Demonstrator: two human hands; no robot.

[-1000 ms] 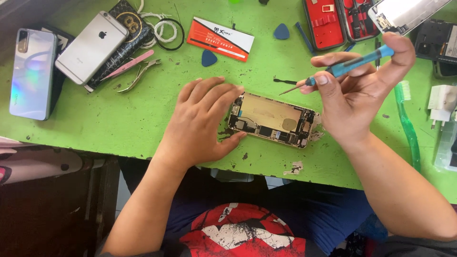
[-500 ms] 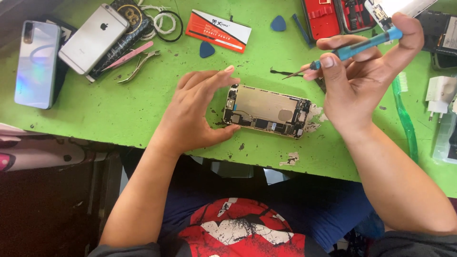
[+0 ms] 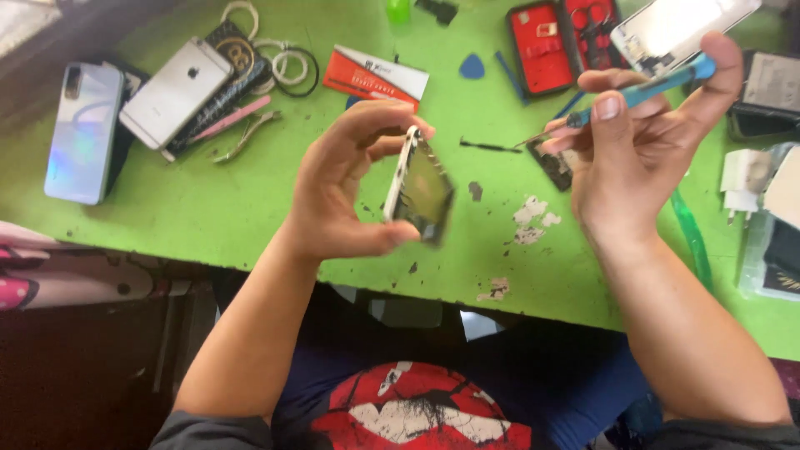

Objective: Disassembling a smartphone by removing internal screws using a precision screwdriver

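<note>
Left hand holds the opened phone up off the green surface, tilted nearly on edge, pinched between thumb below and fingertips on the top edge. The grip is closed on the frame only, and nothing is under it. Right hand is closed on a blue screwdriver, tip pointing left toward the phone but well apart from it.

Risks from here:
- Phone is blurred and held by its edges. A slip likely drops it onto the surface or off the near edge into the lap.
- Internals are exposed and the board side faces sideways. Any loose screw or bracket can fall out; whether any are loose cannot be told.
- Small dark part lies just beside the right hand; a thin black tool lies between the hands. A wrist sweep could knock either away.
- Driver tip is sharp. If the phone swings right while the tip stays level, it could gouge a flex or the battery.
- The surface is cluttered: red case and a screen panel sit behind the right hand, two phones at far left. A dropped screw would be hard to find among them.
</note>
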